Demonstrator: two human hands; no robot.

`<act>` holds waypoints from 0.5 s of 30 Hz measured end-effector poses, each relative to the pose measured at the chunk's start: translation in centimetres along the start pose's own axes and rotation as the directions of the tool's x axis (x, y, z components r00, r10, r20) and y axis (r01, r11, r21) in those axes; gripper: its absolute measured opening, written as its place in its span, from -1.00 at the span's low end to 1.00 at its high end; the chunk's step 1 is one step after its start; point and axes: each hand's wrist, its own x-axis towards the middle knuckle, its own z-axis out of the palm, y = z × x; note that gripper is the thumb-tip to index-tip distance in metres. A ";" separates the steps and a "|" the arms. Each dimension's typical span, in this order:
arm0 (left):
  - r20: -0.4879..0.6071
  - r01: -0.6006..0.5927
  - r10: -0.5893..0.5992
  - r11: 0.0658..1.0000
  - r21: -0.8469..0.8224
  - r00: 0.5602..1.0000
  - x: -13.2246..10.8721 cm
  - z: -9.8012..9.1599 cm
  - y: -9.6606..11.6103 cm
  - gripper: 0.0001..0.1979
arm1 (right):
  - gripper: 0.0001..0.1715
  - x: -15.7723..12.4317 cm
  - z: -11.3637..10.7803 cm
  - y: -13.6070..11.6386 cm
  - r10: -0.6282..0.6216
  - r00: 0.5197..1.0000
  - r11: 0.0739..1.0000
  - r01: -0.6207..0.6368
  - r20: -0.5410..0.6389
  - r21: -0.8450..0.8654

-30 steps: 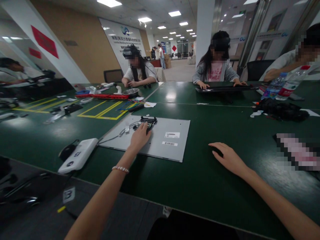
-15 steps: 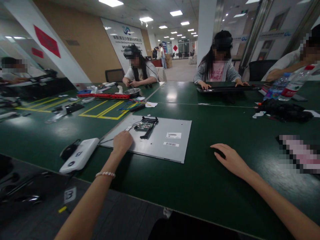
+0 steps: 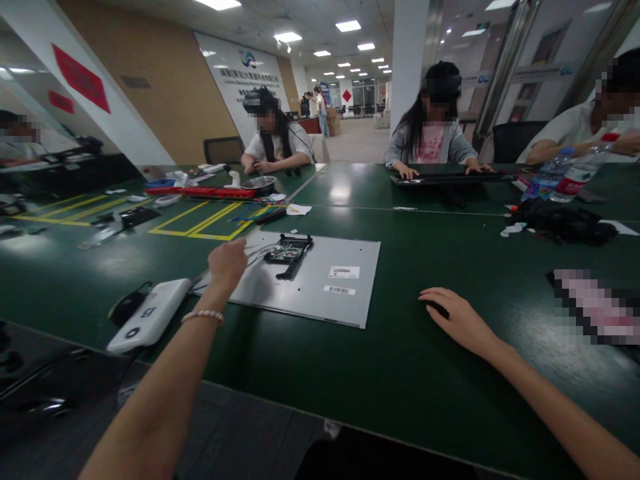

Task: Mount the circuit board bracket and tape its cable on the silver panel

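Note:
A flat silver panel [image 3: 320,300] with two white labels lies on the green table. On it sits a circuit board [image 3: 287,251] in a black frame, with thin cables running left from it. My left hand [image 3: 228,265], with a beaded bracelet at the wrist, is above the panel's left end, near the cables. Its fingers are curled and mostly hidden, so whether they hold anything is unclear. To the right of the panel, my right hand [image 3: 454,317] rests on the table, fingers apart and holding nothing.
A white power bank [image 3: 153,313] lies left of the panel, beside a black object. A pixelated screen [image 3: 595,303] is at the right. Farther back are a red tool-like bar [image 3: 210,192], plastic bottles [image 3: 583,170], a black bundle [image 3: 563,220] and people seated across the table.
My left hand has moved left and a little up, away from the circuit board. The view has shifted slightly. My right hand stays on the table.

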 end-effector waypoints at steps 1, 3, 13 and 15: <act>-0.022 0.018 -0.018 1.000 -0.007 1.000 0.8 -0.3 0.3 -0.64 | -0.63 0.0 0.0 0.0 0.001 1.000 1.000 -0.001 0.002 0.003; -0.059 0.051 -0.053 0.998 -0.026 0.997 2.4 -0.8 1.3 -0.65 | -0.63 0.1 0.1 0.1 -0.003 1.000 1.000 0.003 0.002 0.009; -0.081 0.018 -0.032 0.986 -0.168 0.996 8.4 0.1 7.8 -0.65 | -0.63 0.4 0.1 -0.1 0.018 1.000 0.996 -0.019 0.012 0.082; -0.020 -0.028 0.024 0.975 -0.219 1.000 8.9 1.3 8.5 -0.65 | -0.63 0.5 0.0 -0.3 0.022 1.000 0.995 -0.023 0.013 0.097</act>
